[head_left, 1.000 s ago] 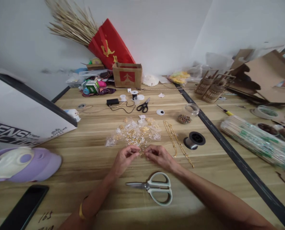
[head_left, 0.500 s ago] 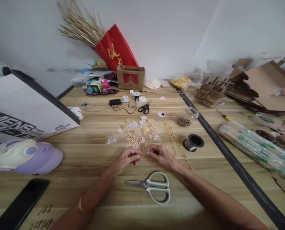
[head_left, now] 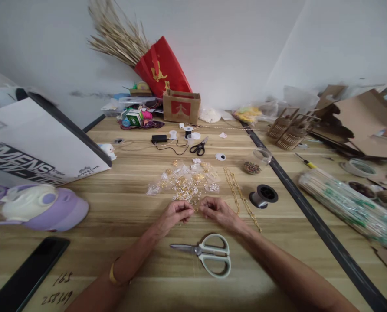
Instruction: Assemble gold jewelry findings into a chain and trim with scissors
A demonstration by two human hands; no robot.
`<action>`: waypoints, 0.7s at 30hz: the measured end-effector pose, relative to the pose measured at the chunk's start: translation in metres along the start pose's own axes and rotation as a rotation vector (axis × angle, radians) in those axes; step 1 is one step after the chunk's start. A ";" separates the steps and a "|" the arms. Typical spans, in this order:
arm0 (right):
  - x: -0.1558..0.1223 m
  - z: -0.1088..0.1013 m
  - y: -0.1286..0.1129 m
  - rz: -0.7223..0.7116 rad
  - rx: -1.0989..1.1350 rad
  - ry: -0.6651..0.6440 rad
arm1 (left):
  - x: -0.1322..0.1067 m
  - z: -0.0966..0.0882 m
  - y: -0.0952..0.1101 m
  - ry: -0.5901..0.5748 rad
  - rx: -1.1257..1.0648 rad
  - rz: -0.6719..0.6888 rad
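Observation:
My left hand (head_left: 178,213) and my right hand (head_left: 217,209) are closed in pinches, fingertips almost meeting over the table. Between the fingertips shows a small gold-coloured piece (head_left: 195,209), too small to make out exactly. Just beyond my fingers lies a pile of clear and gold beads (head_left: 183,190), with small plastic bags around it. To the right of my right hand a gold beaded chain (head_left: 244,200) lies in a long loop. Scissors with pale green handles (head_left: 214,255) rest on the near side of my hands, blades pointing left.
Right of the chain stands a spool of wire (head_left: 263,196), and behind it a jar of small beads (head_left: 252,167). Black scissors (head_left: 199,146) lie farther back. At left are a purple cap (head_left: 66,211), a phone (head_left: 31,273) and a large white box (head_left: 44,143).
The view has shifted slightly, so the whole table sits a little differently in it. My hands keep their pinches in nearly the same place, with the left fingers slightly rearranged.

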State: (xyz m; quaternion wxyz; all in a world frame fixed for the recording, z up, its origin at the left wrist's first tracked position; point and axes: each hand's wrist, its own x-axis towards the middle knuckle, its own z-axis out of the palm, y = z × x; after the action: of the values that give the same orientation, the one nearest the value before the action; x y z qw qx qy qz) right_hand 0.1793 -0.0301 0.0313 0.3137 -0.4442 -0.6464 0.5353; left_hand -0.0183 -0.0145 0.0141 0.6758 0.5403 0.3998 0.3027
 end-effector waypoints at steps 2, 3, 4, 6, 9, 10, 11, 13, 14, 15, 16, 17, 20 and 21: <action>0.001 0.000 0.001 0.011 0.020 -0.001 | 0.000 0.001 0.002 0.005 0.011 0.006; 0.001 0.000 0.001 0.019 0.029 -0.005 | 0.000 0.001 0.003 0.008 0.021 0.011; 0.001 0.001 0.001 0.028 0.037 -0.012 | 0.000 0.001 0.003 0.011 0.032 0.018; 0.001 0.002 -0.001 0.042 0.049 -0.023 | 0.001 0.002 0.003 0.012 0.056 0.030; 0.001 0.004 -0.003 0.056 0.067 -0.028 | 0.003 0.002 0.001 0.025 0.081 0.046; 0.001 0.005 -0.004 0.061 0.071 -0.028 | 0.003 0.002 0.000 0.030 0.091 0.052; 0.001 0.005 -0.003 0.066 0.077 -0.026 | 0.003 0.002 0.000 0.039 0.107 0.062; 0.002 0.006 -0.002 0.070 0.093 -0.022 | 0.002 0.003 0.000 0.067 0.164 0.098; 0.002 0.006 -0.001 0.065 0.102 -0.017 | 0.002 0.003 0.000 0.085 0.201 0.120; 0.002 0.006 0.000 0.058 0.112 -0.011 | 0.001 0.003 0.001 0.103 0.241 0.143; 0.002 0.006 0.001 0.051 0.122 -0.005 | 0.000 0.004 0.001 0.119 0.278 0.163; 0.002 0.006 0.002 0.048 0.131 -0.002 | 0.000 0.005 0.002 0.133 0.311 0.178; 0.003 0.005 0.003 0.056 0.149 -0.001 | -0.001 0.007 0.003 0.154 0.394 0.217; 0.003 0.005 0.004 0.057 0.144 0.000 | -0.001 0.007 0.003 0.157 0.420 0.228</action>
State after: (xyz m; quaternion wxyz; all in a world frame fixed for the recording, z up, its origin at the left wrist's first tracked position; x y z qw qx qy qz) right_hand 0.1749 -0.0296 0.0264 0.3297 -0.4387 -0.5931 0.5891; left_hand -0.0125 -0.0182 0.0183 0.4770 0.6853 0.4418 0.3281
